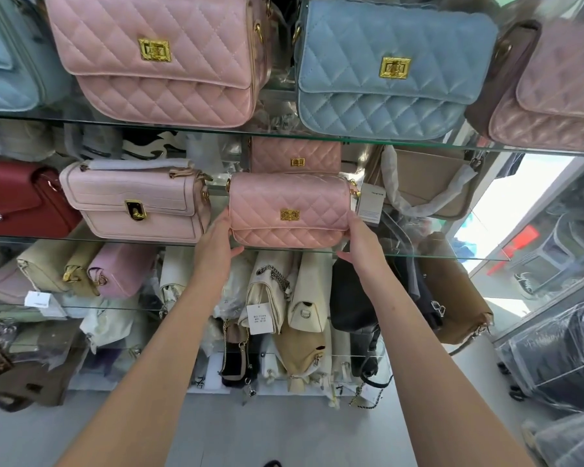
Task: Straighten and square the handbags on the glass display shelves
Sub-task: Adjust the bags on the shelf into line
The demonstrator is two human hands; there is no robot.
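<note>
Two hands are working one bag right now: the left hand (216,246) is clasping the left end of the small pink quilted handbag (289,200) and the right hand (363,244) is clasping its right end, both thumbs hooking under the bottom corners while the fingers are running up the sides and out of sight behind it. That handbag is sitting at the front edge of the middle glass shelf (435,255), upright, its flap and gold clasp (289,215) facing out. Just behind it a second pink quilted bag (295,156) is peeking over the top. A white tag (371,203) is hanging just beside the held bag's right end. To its left a pale pink textured bag (135,200) is standing near it, turned slightly, and a red bag (17,197) is sitting farther left. A tan bag (429,183) is leaning at the back right. Up on the shelf above, a large pink quilted bag (155,55) and a blue quilted bag (391,69) are standing side by side.
</note>
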